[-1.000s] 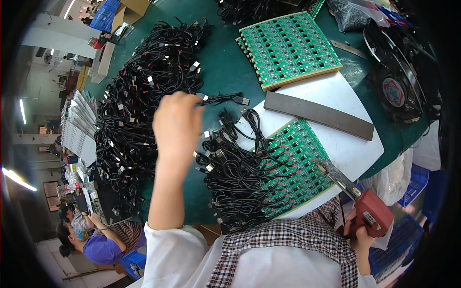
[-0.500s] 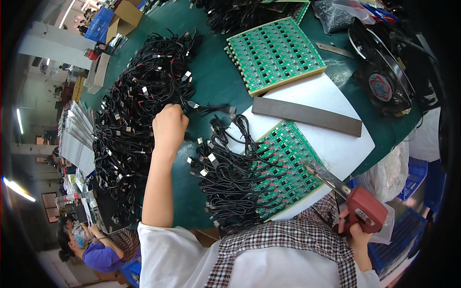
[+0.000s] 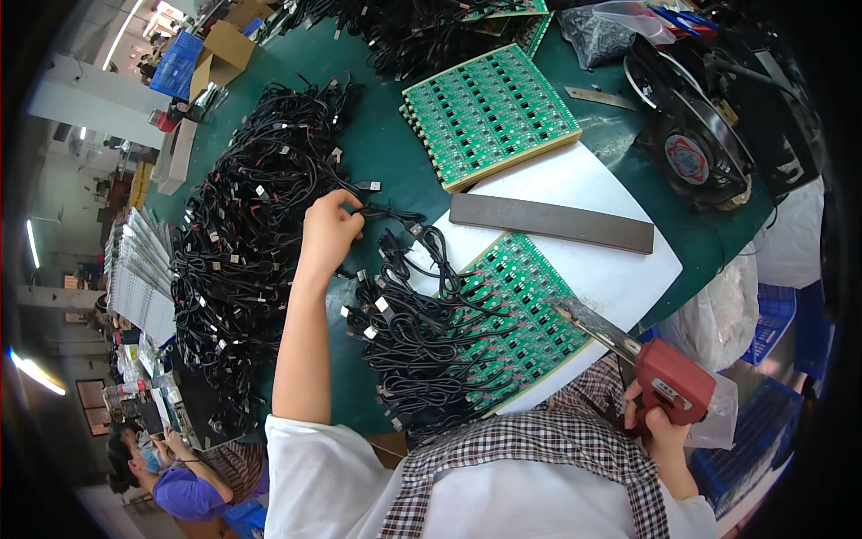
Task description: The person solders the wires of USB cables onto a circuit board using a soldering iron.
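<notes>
By cable pile [image 3: 260, 225], L hand [image 3: 328, 235] fingers pinching black cable [image 3: 382, 212], R hand [image 3: 663, 429] gripping soldering gun [image 3: 669, 388].

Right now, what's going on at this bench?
A person is working at a green table covered in black cables. The left hand has closed on one black cable at the edge of the big cable pile. The right hand holds a red soldering gun, its tip near the green circuit board on a white sheet. That board already carries a bundle of attached cables. A second board panel lies farther back, beside a black fan.
</notes>
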`<state>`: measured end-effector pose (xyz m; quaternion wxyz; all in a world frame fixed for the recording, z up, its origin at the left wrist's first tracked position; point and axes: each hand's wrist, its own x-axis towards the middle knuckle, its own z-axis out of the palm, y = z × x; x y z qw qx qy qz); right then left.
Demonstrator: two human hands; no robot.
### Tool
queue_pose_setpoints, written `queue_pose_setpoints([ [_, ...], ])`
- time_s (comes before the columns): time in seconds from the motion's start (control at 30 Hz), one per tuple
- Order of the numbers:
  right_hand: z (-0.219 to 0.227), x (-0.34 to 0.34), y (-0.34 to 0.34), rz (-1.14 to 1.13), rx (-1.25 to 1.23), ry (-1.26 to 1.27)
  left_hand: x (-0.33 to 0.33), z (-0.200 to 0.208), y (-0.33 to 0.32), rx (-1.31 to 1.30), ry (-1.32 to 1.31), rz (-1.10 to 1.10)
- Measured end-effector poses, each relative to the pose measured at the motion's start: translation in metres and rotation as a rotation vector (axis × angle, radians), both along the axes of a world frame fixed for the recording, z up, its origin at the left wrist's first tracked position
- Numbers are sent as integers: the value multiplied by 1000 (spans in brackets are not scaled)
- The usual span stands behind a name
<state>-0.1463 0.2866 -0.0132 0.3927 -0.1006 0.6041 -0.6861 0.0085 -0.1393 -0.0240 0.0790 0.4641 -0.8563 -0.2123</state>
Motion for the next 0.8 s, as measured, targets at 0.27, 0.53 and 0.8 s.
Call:
queue_pose_setpoints([
  [0.27,2,-2,-1,-6,3,-13,12,17,33,14,840,116],
  [0.53,-3,-1,5,-57,4,3,10,56,38,472,1222,-13],
  [0.8,-2,2,14,-48,-92,-38,-1,71,86,787,1062,-10],
])
